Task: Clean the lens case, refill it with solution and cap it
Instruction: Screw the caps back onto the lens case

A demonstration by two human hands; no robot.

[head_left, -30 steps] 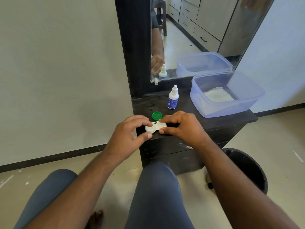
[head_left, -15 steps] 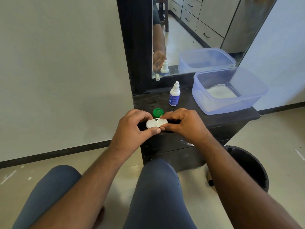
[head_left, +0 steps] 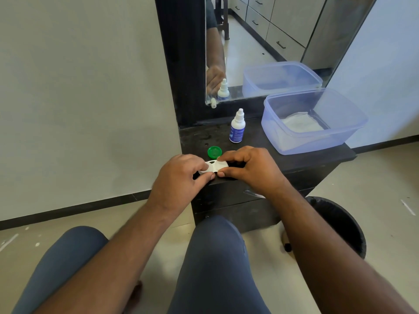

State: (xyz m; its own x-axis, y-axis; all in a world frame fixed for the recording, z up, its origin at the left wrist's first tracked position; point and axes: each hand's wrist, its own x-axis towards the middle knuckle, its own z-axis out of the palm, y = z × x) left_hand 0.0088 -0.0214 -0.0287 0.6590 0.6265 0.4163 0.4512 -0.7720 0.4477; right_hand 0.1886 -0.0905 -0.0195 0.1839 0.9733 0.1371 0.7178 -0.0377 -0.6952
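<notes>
On the dark surface a clear tub holds a white cloth, with a capped bottle standing left of it and a green cap lying nearer. At the front edge the white case is pinched from both ends: the left hand has its grip closed on the left end, the right hand on the right end, thumbs below and fingers curled over the top.

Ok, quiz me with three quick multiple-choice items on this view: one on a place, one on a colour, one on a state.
1. Where is the solution bottle?
A. In the tub
B. On the dark counter, beyond the hands
C. On the floor

2. What colour is the loose cap?
A. Green
B. Red
C. Black

3. How is the lens case held?
A. Left hand only
B. Lying untouched
C. By both hands

Answers: 1 B, it stands upright left of the plastic tub; 2 A, plainly green; 3 C, left hand and right hand each pinch it.
</notes>
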